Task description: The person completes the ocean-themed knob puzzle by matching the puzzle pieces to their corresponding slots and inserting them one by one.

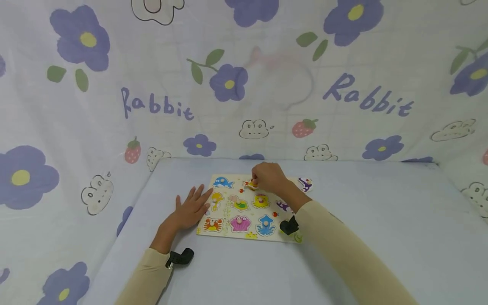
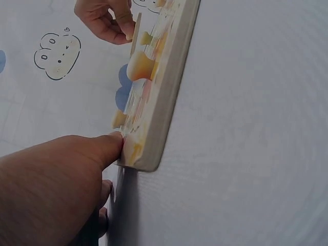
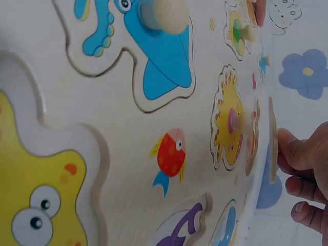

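A wooden knob puzzle board (image 1: 225,207) with sea-animal pieces lies on the table. My left hand (image 1: 192,208) rests with spread fingers at its left edge, thumb (image 2: 105,148) against the board's corner in the left wrist view. At the back of the board, my right hand (image 1: 268,177) pinches a red-and-yellow puzzle piece (image 1: 249,184), its knob hidden by the fingers. In the right wrist view that puzzle piece (image 3: 273,143) stands tilted edge-on, raised over the board. Near it sit a blue whale piece (image 1: 223,182), a turtle piece (image 1: 239,203) and a yellow octopus piece (image 1: 261,201).
In the front row are a crab piece (image 1: 212,224), a pink shell piece (image 1: 240,223) and a blue squid piece (image 1: 265,225). A purple piece (image 1: 305,184) lies at the back right corner. The right sleeve (image 1: 335,241) covers the board's right side. A printed curtain (image 1: 221,118) hangs behind the table.
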A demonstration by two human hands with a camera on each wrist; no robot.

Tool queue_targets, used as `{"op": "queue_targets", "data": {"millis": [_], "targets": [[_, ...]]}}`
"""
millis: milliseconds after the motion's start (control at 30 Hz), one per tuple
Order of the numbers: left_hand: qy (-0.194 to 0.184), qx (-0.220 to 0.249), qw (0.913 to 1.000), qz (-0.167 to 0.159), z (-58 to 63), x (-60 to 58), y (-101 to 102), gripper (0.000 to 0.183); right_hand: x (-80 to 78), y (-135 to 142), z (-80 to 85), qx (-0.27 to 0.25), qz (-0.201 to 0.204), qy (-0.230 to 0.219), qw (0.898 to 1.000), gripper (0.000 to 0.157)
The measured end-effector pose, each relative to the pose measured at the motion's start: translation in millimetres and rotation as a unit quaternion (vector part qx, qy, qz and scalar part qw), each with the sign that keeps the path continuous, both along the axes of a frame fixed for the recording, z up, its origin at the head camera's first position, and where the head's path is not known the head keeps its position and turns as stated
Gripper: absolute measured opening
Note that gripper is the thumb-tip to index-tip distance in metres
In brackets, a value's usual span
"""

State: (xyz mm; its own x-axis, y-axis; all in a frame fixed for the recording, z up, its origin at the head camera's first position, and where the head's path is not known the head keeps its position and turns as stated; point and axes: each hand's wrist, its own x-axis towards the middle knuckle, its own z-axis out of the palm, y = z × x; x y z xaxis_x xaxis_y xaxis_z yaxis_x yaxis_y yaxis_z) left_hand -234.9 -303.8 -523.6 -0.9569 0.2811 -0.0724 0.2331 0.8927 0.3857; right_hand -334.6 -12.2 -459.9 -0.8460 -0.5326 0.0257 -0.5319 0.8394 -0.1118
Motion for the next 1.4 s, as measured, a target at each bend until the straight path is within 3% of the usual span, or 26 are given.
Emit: {"op": "queue_targets", "data": {"millis": [500, 1100, 1267, 1400], "targets": [[0.004, -0.011, 0.9999, 0.004, -4.7, -1.6, -2, 0.059, -8.0, -10, -5.7, 0.007, -0.031, -0.049, 0.998, 0.014], [0.007, -0.011, 0.9999, 0.003, -2.8, 0.1, -1, 0.059, -10.9, -9, -11.2, -0.015, -0.037, -0.070, 0.997, 0.013], [0.002, -0.011, 0.9999, 0.003, -2.5, 1.2, -1, 0.059, -5.6, 1, -5.6, -0.029, -0.023, -0.074, 0.997, 0.019], [0.005, -0.007, 1.0000, 0.001, -2.6, 1.0, -1, 0.059, 2.2, 23, 1.9, -0.049, -0.013, -0.048, 0.998, 0.027]]}}
